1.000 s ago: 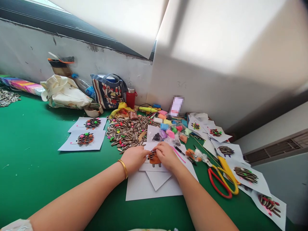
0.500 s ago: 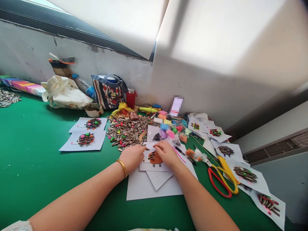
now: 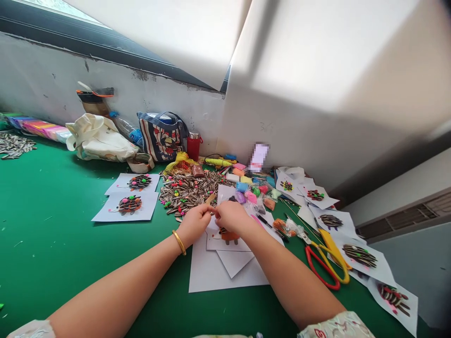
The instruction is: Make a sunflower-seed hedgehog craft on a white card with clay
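Two hands — one scissors

Green table with white paper sheets, a sunflower-seed heap, red-and-yellow scissors, a cream cloth bag

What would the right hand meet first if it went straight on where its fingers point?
Likely the left hand: the right hand points at its fingertips, seemingly touching. Beyond lies the sunflower seed pile.
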`<move>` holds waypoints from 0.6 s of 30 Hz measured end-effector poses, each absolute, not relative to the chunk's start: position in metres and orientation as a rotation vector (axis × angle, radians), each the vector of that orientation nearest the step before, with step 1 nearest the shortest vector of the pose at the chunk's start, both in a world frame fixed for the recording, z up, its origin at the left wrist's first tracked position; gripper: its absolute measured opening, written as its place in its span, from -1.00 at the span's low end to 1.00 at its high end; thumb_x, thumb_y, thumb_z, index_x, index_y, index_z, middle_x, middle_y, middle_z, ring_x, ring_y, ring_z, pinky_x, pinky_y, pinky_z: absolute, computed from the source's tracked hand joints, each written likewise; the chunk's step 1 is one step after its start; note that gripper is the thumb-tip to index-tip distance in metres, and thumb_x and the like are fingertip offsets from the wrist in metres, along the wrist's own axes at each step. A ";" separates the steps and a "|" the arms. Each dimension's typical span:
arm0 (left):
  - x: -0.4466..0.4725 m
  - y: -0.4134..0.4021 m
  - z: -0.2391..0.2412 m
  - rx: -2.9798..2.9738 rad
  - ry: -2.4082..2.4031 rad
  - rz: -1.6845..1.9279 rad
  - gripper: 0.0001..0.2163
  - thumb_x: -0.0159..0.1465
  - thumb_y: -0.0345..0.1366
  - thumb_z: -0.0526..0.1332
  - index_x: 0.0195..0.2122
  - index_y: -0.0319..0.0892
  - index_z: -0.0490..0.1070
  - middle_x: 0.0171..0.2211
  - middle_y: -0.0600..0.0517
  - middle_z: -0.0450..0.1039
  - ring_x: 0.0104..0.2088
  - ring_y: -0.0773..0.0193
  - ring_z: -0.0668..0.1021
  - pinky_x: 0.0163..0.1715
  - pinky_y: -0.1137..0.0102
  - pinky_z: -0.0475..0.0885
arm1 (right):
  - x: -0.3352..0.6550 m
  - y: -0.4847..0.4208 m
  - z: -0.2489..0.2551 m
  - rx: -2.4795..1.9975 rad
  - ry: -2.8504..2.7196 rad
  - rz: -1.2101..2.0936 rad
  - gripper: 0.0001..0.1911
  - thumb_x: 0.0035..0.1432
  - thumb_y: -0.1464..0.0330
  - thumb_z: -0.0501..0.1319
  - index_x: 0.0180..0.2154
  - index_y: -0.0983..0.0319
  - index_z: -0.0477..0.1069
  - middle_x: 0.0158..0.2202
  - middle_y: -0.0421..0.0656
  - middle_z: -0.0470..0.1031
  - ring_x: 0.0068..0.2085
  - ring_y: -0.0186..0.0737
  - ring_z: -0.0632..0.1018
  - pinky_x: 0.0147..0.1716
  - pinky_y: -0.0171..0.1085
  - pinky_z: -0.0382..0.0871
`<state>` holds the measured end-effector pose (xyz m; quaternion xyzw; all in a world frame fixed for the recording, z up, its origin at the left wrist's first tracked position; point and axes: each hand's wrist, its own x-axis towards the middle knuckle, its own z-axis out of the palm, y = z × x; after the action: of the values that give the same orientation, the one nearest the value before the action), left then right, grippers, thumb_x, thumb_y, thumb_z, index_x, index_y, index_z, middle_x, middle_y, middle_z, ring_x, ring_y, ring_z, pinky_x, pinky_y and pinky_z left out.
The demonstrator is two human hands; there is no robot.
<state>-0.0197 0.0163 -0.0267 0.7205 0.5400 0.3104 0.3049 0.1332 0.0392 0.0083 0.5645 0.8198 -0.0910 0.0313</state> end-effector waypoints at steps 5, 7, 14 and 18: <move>-0.020 0.018 -0.028 1.740 1.393 0.895 -0.67 0.19 -0.33 0.00 -0.21 -0.21 0.55 -0.45 0.07 0.53 -0.47 0.30 0.49 -0.44 0.43 0.40 | 0.129 0.046 0.007 1.718 2.522 -0.290 -0.94 -0.13 0.47 0.28 -0.54 0.20 0.50 -0.49 -0.07 0.55 -0.43 -0.13 0.54 -0.41 -0.27 0.29; -0.019 0.016 -0.028 1.786 1.358 0.902 -0.68 0.18 -0.35 0.01 -0.22 -0.19 0.56 -0.33 0.05 0.58 -0.35 0.27 0.55 -0.29 0.41 0.44 | 0.136 0.048 0.009 1.735 2.531 -0.301 -0.93 -0.10 0.45 0.25 -0.51 0.19 0.51 -0.47 -0.09 0.56 -0.43 -0.15 0.53 -0.44 -0.29 0.27; -0.017 0.008 -0.028 1.997 1.408 0.701 -0.68 0.21 -0.38 0.02 -0.17 -0.15 0.56 -0.15 0.02 0.59 -0.14 0.19 0.57 -0.06 0.36 0.42 | 0.182 0.033 0.008 2.132 2.754 -0.754 -0.83 0.11 0.36 0.13 -0.27 0.17 0.47 -0.40 -0.21 0.55 -0.40 -0.27 0.49 -0.45 -0.35 0.25; -0.016 0.003 -0.027 2.194 1.415 0.529 -0.67 0.22 -0.39 0.05 -0.08 -0.11 0.54 -0.09 0.00 0.57 -0.09 0.16 0.56 -0.05 0.33 0.40 | 0.198 0.015 -0.004 2.195 2.786 -1.146 -0.80 0.13 0.30 0.14 -0.27 0.19 0.50 -0.34 -0.20 0.57 -0.31 -0.24 0.53 -0.31 -0.29 0.36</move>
<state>-0.0157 0.0029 -0.0266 0.8003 0.5161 0.1930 0.2364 0.1980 0.0146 -0.0043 0.5637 0.7157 -0.2944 -0.2887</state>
